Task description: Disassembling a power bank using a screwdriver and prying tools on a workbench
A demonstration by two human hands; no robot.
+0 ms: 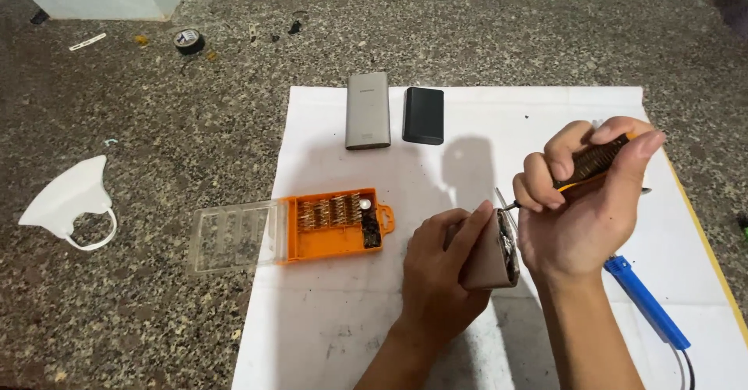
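Note:
My left hand (440, 269) grips a brownish-grey power bank (489, 259) stood on end on the white sheet (467, 203), its open end with the circuit parts facing right. My right hand (580, 203) is closed around a screwdriver (590, 164) with a black and orange ribbed handle. The thin metal tip of the tool points down and left into the top of the open end of the device.
An open orange bit case (335, 222) with a clear lid (234, 238) lies left of my hands. A silver power bank (368, 111) and a black one (423, 115) lie at the back. A blue-handled soldering iron (647, 300) lies on the right. A white mask (70, 199) and a tape roll (188, 41) rest on the speckled floor.

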